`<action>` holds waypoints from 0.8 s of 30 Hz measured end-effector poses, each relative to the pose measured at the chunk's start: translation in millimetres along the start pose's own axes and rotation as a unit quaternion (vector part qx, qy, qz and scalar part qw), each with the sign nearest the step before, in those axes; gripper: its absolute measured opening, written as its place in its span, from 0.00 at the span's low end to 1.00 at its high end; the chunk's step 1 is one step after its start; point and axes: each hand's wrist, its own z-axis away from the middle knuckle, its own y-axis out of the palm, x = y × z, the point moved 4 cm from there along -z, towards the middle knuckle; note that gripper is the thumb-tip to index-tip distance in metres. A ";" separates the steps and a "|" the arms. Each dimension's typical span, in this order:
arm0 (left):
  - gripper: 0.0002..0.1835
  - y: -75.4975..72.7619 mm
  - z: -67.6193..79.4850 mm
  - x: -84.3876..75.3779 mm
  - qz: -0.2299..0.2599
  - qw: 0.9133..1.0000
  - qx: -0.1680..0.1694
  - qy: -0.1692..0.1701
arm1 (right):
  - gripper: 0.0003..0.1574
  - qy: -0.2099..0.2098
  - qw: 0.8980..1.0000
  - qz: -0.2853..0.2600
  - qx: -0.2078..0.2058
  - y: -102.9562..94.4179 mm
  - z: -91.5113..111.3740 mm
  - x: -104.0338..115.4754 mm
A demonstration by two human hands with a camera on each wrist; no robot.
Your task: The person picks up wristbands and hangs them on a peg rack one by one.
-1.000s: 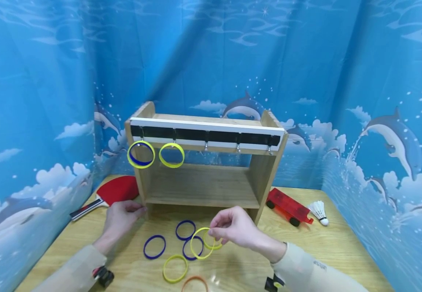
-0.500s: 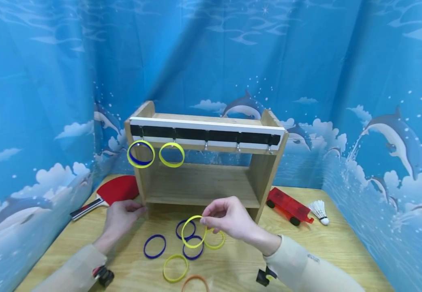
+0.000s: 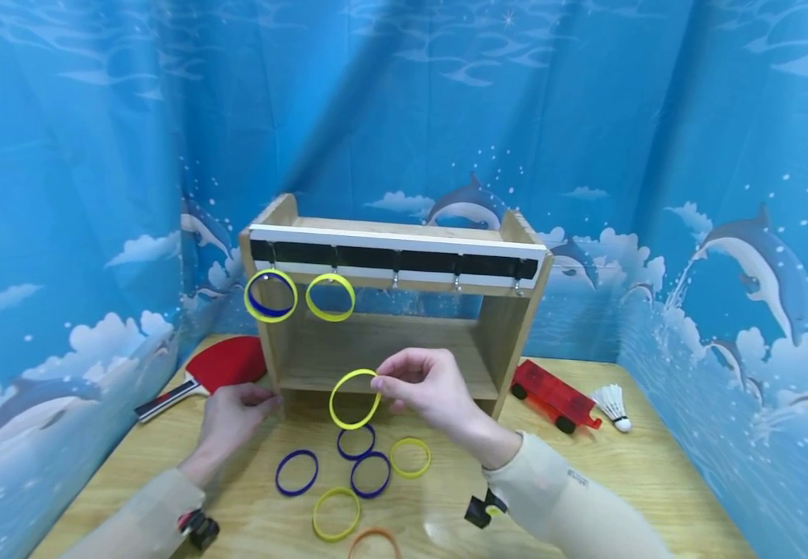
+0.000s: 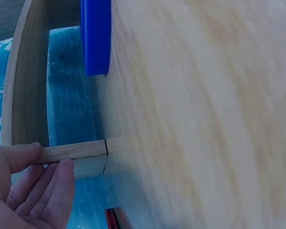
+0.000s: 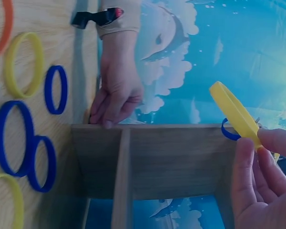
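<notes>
My right hand (image 3: 431,388) pinches a thin yellow ring (image 3: 353,426) between thumb and fingertips, in front of the wooden shelf's lower opening. With my left hand (image 3: 232,415) I pinch the bottom front edge of the shelf's left side panel (image 4: 69,151). The wooden shelf (image 3: 390,353) carries a black-and-white strip (image 3: 365,258) with a row of small metal hooks. From the leftmost hook hang a yellow ring (image 3: 266,317) and a blue ring (image 3: 269,312). Another yellow ring (image 3: 330,317) hangs on the second hook. The other hooks hold nothing.
On the table below lie several blue rings (image 3: 371,494), two yellow rings (image 3: 334,537) and an orange ring (image 3: 374,531). A red table tennis bat (image 3: 229,362) lies left of the shelf. To its right are a red toy cart (image 3: 553,392) and a shuttlecock (image 3: 609,404).
My right hand has risen and moved left with the yellow ring, from just above the table rings to the shelf's lower opening. The left hand stays put.
</notes>
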 end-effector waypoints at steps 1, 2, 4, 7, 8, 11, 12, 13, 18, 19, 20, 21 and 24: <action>0.09 0.0 0.1 0.3 0.000 1.000 0.000 0.000 | 0.13 0.001 1.000 -0.010 -0.004 0.7 -1.2 1.6; 0.09 -0.1 0.3 0.1 0.001 1.000 0.000 0.000 | 0.13 0.002 1.000 -0.019 -0.008 1.3 -2.4 3.5; 0.09 -0.2 1.1 -0.2 0.002 1.000 -0.001 0.000 | 0.14 0.006 0.999 -0.035 -0.016 2.3 -5.1 6.2; 0.09 -0.4 1.6 -0.7 0.003 1.000 -0.002 0.001 | 0.17 0.012 0.998 -0.062 -0.028 4.0 -10.2 9.2; 0.08 -0.4 1.8 -0.9 0.002 1.000 -0.003 0.002 | 0.18 0.013 0.997 -0.070 -0.031 4.4 -12.0 10.2; 0.08 -0.4 1.9 -1.6 0.001 1.000 -0.003 0.007 | 0.19 0.013 0.995 -0.092 -0.037 6.2 -17.1 13.5; 0.08 -0.3 2.2 -1.7 0.001 1.000 -0.004 0.008 | 0.20 0.011 0.994 -0.100 -0.039 6.9 -18.8 14.8; 0.08 -0.1 2.3 -1.7 0.000 1.000 -0.005 0.008 | 0.20 0.008 0.993 -0.108 -0.041 7.5 -20.2 16.3; 0.08 -0.5 1.8 -1.9 0.000 1.000 -0.002 0.010 | 0.19 0.000 0.988 -0.145 -0.054 11.6 -26.5 23.5; 0.08 -0.6 1.8 -1.8 0.001 1.000 0.000 0.010 | 0.19 0.000 0.987 -0.151 -0.057 12.3 -27.5 24.3; 0.08 -0.8 1.6 -1.7 0.001 1.000 0.002 0.010 | 0.20 0.001 0.986 -0.156 -0.060 12.9 -28.5 25.1; 0.09 -0.9 1.5 -1.7 0.001 1.000 0.004 0.010 | 0.21 0.002 0.985 -0.159 -0.062 13.5 -29.4 25.9; 0.09 -1.2 1.6 -1.3 0.002 1.000 0.006 0.008 | 0.23 0.003 0.983 -0.171 -0.070 15.3 -31.9 28.8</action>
